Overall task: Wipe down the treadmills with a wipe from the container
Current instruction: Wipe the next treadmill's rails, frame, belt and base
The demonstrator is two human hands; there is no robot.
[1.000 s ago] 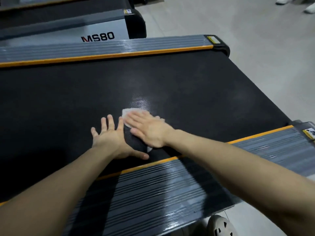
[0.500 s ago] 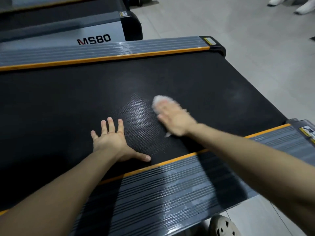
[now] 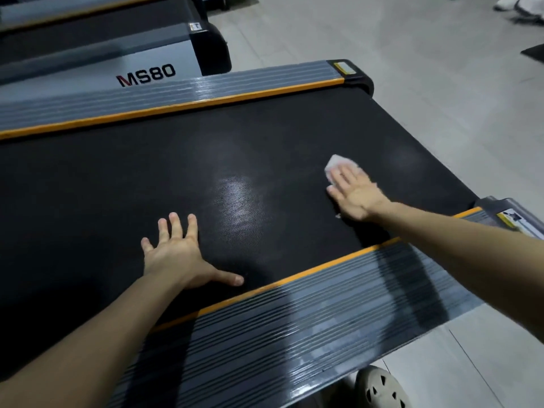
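A black treadmill belt (image 3: pixel 123 184) fills the middle of the view, between grey ribbed side rails edged in orange. My right hand (image 3: pixel 354 192) lies flat with straight fingers on a white wipe (image 3: pixel 335 163), pressing it onto the belt near the belt's right end. The wipe shows past my fingertips; most of it is hidden under the palm. Spread flat, my left hand (image 3: pixel 179 254) rests on the belt close to the near rail (image 3: pixel 294 328) and holds nothing. A damp sheen (image 3: pixel 235 198) marks the belt between the two hands. No container is in view.
A second treadmill marked MS80 (image 3: pixel 145 75) stands behind the far rail (image 3: pixel 176 92). Grey tiled floor (image 3: pixel 412 69) lies to the right. My shoe (image 3: pixel 379 387) is at the bottom edge. Another person's white shoes (image 3: pixel 518 4) show at the top right corner.
My right hand has slid the wipe to the right along the belt, away from my left hand. The left hand has stayed planted in place.
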